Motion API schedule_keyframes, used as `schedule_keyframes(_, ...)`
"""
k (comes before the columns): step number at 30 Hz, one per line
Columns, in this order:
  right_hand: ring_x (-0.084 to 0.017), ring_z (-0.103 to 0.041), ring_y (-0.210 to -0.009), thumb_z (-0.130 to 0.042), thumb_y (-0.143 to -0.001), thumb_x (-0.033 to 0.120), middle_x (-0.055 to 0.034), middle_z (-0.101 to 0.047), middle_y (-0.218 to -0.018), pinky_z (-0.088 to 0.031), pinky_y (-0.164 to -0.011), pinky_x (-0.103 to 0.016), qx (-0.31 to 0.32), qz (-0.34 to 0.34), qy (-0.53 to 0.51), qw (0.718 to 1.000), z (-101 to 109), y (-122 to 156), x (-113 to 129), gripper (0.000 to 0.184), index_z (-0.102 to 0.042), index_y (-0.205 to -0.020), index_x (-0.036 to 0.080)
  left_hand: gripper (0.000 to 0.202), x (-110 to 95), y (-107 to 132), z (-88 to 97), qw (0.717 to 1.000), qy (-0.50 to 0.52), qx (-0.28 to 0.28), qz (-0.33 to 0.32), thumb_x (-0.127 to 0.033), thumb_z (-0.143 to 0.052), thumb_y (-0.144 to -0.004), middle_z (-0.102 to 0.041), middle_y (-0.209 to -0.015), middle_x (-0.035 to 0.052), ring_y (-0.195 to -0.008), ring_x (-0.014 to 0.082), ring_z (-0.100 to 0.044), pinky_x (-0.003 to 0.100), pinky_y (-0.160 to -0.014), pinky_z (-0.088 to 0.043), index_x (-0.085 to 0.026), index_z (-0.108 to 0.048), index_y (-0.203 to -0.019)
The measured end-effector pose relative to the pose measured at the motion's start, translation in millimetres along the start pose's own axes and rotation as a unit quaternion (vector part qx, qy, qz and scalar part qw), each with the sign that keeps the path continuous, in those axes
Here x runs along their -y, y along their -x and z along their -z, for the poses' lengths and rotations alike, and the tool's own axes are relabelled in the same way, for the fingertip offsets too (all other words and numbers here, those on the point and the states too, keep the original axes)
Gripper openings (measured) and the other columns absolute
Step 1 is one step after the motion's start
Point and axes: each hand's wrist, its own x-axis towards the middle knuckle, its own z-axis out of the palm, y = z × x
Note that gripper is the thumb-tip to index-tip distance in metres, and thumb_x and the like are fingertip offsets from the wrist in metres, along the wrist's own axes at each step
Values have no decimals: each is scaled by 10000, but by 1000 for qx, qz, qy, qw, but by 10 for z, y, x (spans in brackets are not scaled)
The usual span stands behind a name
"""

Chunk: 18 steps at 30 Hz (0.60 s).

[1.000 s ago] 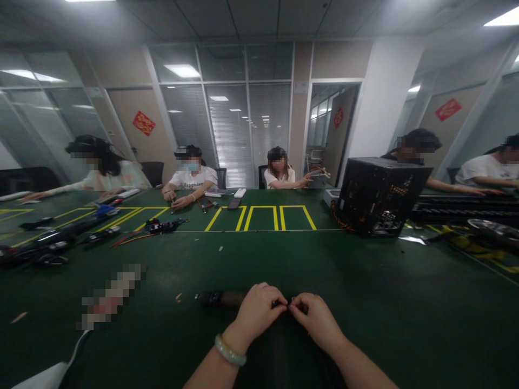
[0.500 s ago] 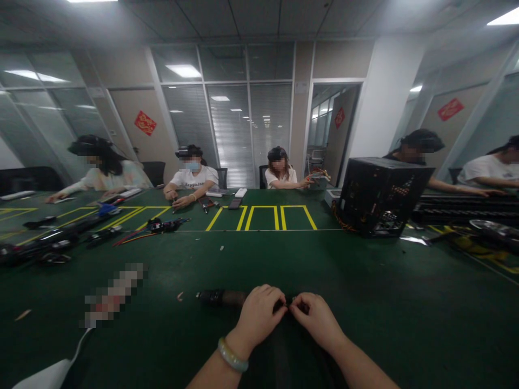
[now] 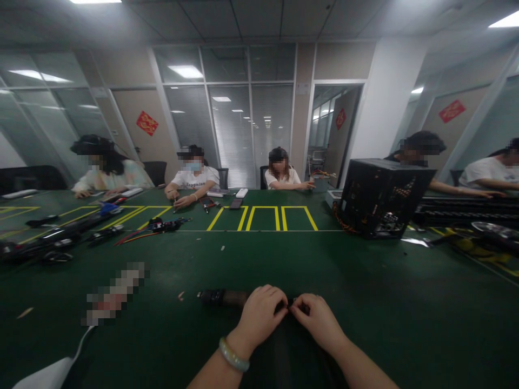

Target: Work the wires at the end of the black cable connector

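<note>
On the green tabletop (image 3: 211, 346) lies a dark, tube-shaped tool (image 3: 221, 297) with a small metal tip at its left end. My left hand (image 3: 263, 313) rests over its right part and hides much of it; the thumb and fingers are pinched together. My right hand (image 3: 316, 317) meets it from the right, also with thumb and fingertips pinched. Both sets of fingertips come together at one spot by the tool's right end. Whatever is between them is too small and dark to make out. A pale bangle (image 3: 234, 355) circles my left wrist.
Left of my hands lies a blurred-out item (image 3: 115, 294) with a white cable. Farther left are black parts (image 3: 68, 235) and a wired module (image 3: 162, 224). A black computer case (image 3: 385, 197) stands at the right. Several people sit across the table.
Both my hands stay in nearly the same pinched pose. The view has shifted very slightly. Across the table, the person at far left has drawn a hand in, and the middle person's hand is lower.
</note>
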Motion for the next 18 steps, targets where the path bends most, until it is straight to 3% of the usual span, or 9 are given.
schedule_keyframes(8, -176, -606, -719, -574, -847, 280, 6, -670, -742, -392, -687, -261, -7, 8, 9, 1000, -31, -27, -35, 162, -654, -729, 203, 16, -33, -13, -56, 1000, -18, 3, 6, -211, -606, -883, -646, -949, 16, -939, 201, -552, 343, -858, -396, -219, -620, -888)
schedule_keyframes(14, -170, -605, -722, -575, -847, 255, 19, -670, -734, -376, -698, -265, -2, 28, 14, 1000, -10, -26, -32, 155, -660, -725, 211, 96, -37, -2, -111, 999, -5, -4, 32, -136, -604, -861, -641, -926, -25, -937, 172, -576, 415, -1055, -300, -230, -592, -874)
schedule_keyframes(18, -182, -608, -771, -577, -864, 295, 19, -676, -769, -373, -732, -277, 6, 25, 27, 999, 8, -16, -17, 165, -670, -748, 224, 117, -64, 28, -107, 999, 11, -14, 36, -124, -578, -867, -645, -1023, -14, -1005, 175, -574, 429, -1085, -281, -236, -589, -901)
